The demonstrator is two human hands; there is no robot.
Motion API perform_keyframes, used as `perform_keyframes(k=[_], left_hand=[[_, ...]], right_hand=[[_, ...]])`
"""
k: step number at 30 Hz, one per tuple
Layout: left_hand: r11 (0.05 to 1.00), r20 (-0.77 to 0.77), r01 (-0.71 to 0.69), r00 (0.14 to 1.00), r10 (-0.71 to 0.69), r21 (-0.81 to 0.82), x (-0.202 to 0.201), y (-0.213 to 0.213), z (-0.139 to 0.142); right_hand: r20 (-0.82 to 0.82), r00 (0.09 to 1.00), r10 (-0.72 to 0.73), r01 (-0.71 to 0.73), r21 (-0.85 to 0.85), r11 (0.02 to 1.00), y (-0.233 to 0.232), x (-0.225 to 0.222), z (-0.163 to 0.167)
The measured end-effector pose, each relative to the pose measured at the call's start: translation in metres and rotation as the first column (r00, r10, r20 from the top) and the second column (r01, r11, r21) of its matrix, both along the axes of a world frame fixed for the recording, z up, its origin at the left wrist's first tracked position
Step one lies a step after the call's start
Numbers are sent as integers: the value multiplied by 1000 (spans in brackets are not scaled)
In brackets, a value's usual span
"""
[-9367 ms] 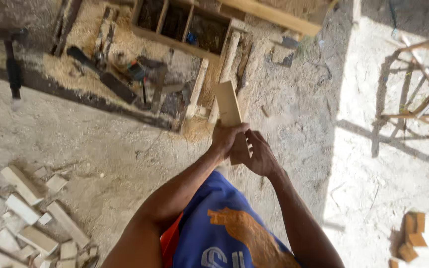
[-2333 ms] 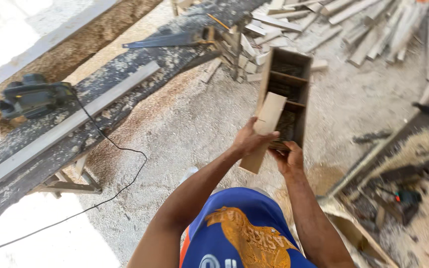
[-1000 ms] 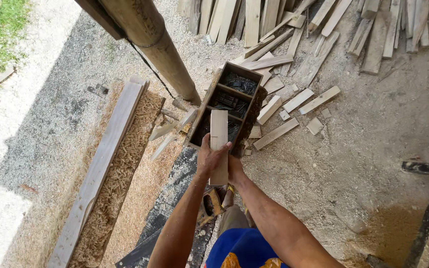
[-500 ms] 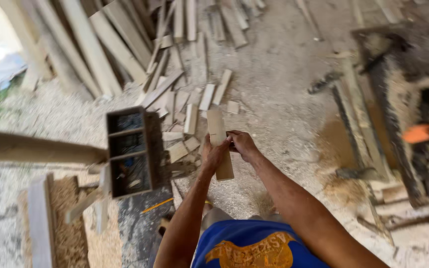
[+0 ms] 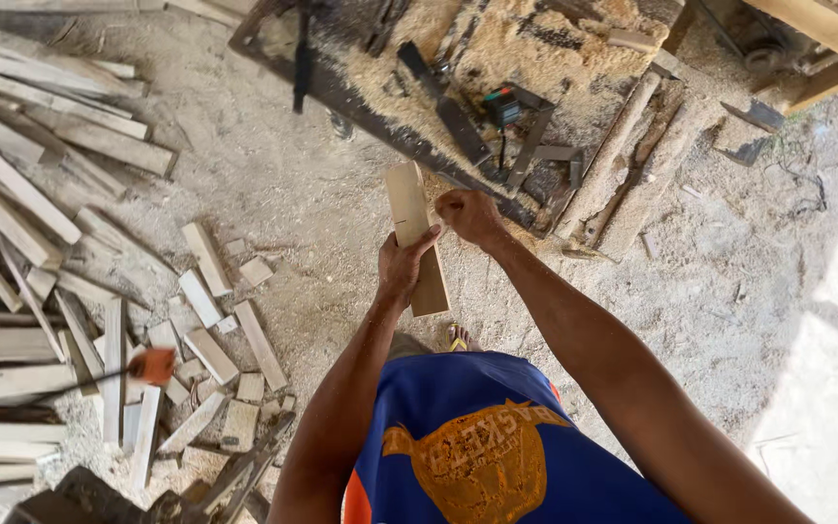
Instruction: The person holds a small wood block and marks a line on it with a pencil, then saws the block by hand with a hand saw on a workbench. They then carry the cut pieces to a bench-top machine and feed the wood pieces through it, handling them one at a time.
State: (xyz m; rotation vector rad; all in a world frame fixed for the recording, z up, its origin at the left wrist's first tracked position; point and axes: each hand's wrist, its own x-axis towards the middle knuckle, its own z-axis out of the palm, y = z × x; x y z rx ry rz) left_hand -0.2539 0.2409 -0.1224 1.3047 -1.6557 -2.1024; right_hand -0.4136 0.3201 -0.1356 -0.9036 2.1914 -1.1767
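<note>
2 arms reach forward: left hand [image 5: 402, 266] grips the wooden board [image 5: 416, 236], right hand [image 5: 467, 213] fisted beside it.

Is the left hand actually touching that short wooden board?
Touching. The head view shows the left hand wrapped around the wooden board, thumb across its face.

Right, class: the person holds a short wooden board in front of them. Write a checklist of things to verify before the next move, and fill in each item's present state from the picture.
1. Left hand wrapped around the wooden board: ok.
2. Right hand beside the board's upper part, closed in a fist; whether it touches the board: cannot tell.
3. Board upright, slightly tilted, held clear of the ground: ok.
4. Footing: offcuts scattered on the sawdust floor to the person's left: not ok.
5. Work surface ahead covered in sawdust and tools, little bare room: not ok.
6. Board free of cracks: cannot tell.
</note>
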Motion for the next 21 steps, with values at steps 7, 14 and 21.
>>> perform_keyframes(k=[7,14,21], left_hand=[[996,59,81,995,-78,-34,-114,-42,-10],[996,144,-17,989,29,-83,-203,-134,-30],[990,153,-43,986,64,-138,-246,-239,-22]], right_hand=[[-203,945,-257,294,178,939,-7,-107,-22],[-386,920,-63,187,294,937,-90,-160,-55],[-182,958,-224,288,581,762,-182,-175,-34]])
